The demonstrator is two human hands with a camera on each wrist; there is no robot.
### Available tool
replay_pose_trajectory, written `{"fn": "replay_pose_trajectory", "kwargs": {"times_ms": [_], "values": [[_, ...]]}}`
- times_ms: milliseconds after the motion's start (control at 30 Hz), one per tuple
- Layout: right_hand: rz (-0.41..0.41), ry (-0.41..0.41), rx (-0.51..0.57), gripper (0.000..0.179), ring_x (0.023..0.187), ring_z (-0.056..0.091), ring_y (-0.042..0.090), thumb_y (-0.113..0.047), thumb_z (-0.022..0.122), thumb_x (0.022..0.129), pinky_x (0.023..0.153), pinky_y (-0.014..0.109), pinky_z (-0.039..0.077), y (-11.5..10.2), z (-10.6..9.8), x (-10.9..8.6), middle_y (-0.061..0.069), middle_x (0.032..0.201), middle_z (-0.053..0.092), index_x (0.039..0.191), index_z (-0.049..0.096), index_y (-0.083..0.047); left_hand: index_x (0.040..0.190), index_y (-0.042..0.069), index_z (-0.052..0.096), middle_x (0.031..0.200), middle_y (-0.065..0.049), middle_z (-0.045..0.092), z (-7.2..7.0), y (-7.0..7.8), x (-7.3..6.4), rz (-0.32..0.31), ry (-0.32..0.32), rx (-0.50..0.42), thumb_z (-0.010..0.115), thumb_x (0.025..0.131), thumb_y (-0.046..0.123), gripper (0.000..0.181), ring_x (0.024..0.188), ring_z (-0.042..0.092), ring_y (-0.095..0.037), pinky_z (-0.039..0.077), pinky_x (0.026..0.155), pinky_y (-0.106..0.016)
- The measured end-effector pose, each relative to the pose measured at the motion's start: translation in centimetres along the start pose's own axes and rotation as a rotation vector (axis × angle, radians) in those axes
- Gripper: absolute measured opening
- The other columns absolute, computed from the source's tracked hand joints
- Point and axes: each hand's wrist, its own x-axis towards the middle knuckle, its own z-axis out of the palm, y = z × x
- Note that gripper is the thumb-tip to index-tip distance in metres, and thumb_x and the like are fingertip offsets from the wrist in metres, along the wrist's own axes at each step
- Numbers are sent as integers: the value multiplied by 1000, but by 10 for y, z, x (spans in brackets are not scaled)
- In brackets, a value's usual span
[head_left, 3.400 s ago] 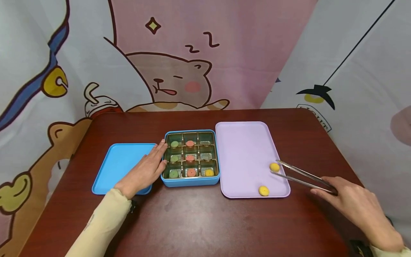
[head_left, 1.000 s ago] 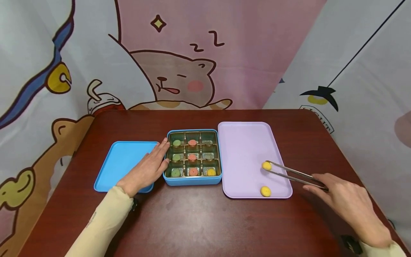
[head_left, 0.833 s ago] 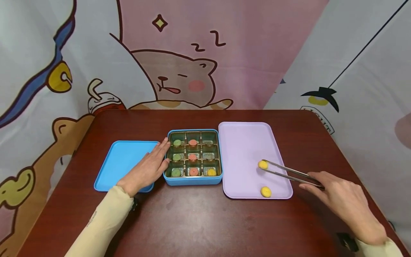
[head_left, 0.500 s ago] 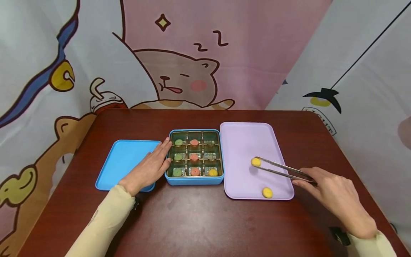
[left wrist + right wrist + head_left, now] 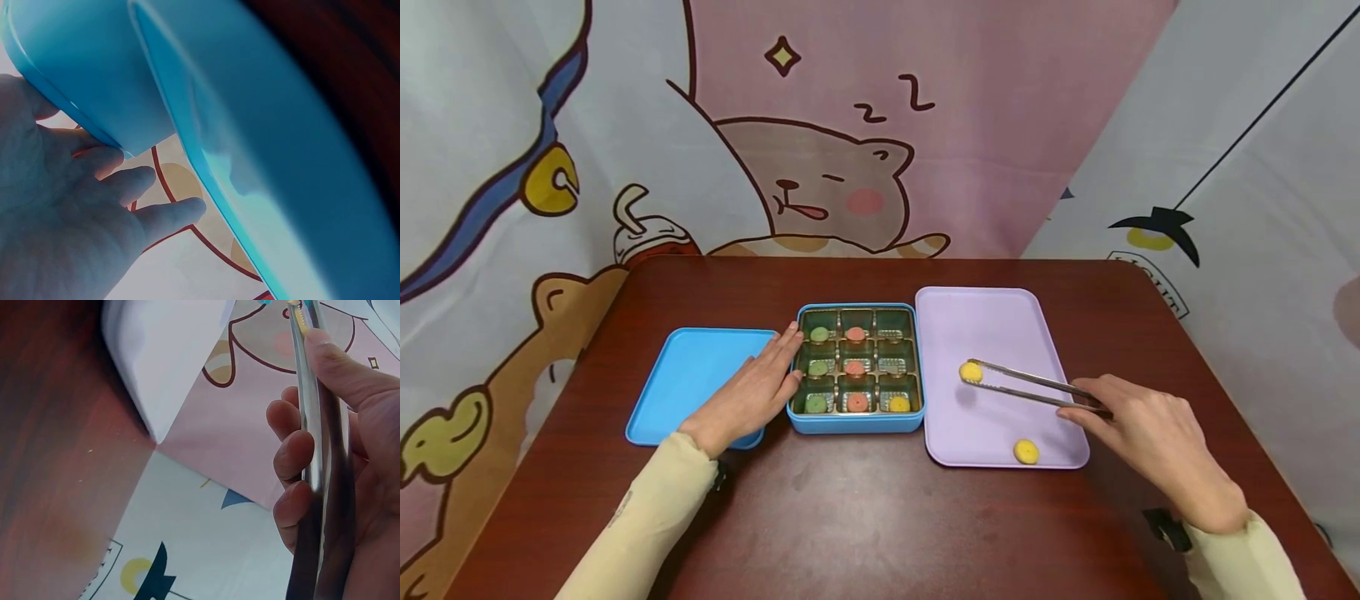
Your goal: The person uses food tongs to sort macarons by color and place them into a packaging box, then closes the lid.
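Pinched between the tips of metal tongs (image 5: 1037, 392), a round yellow cookie (image 5: 971, 372) is held over the lilac tray (image 5: 977, 321). My right hand (image 5: 1157, 442) grips the tongs near their back end; the right wrist view shows fingers curled round the tongs (image 5: 315, 456). My left hand (image 5: 748, 396), fingers extended, touches the left side of a blue box (image 5: 856, 424). This box has a gold divided insert: green cookies fill the left column, pink ones the middle, and a yellow cookie (image 5: 898, 404) lies in the front right compartment. The two compartments behind it hold nothing.
Another yellow cookie (image 5: 1026, 452) lies near the tray's front edge. A blue lid (image 5: 685, 375) lies left of the box, partly under my left forearm and hand. The brown table (image 5: 865, 517) ends at a cartoon-printed cloth (image 5: 985, 125) behind.
My right hand has moved left with the tongs, lifting the yellow cookie from the tray's right side and carrying it toward the box. My left hand stays at the box.
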Motion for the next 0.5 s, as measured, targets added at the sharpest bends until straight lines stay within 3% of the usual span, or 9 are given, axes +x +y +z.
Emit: {"fn": "replay_pose_trajectory", "kwargs": {"times_ms": [233, 400, 500], "values": [[-39, -6, 14, 58, 52, 37, 1, -71, 60, 90, 41, 22, 28, -5, -1, 15, -13, 72, 55, 97, 75, -16, 167, 8, 17, 174, -6, 7, 1, 0, 0, -2, 6, -9, 42, 112, 35, 66, 158, 11, -35, 22, 118, -69], [-77, 14, 19, 42, 52, 38, -2, -57, 77, 86, 42, 22, 29, -8, 0, 25, -15, 72, 56, 96, 75, -17, 167, 8, 17, 174, -6, 7, 1, 1, 0, 1, 3, -9, 42, 112, 34, 65, 158, 11, -36, 22, 117, -70], [-100, 34, 31, 50, 53, 41, -3, -65, 69, 89, 42, 22, 30, -11, 2, 31, -15, 73, 59, 96, 76, -17, 167, 8, 17, 174, -6, 6, 1, 1, 0, 0, 4, -8, 42, 112, 34, 65, 158, 12, -36, 22, 117, -70]]}}
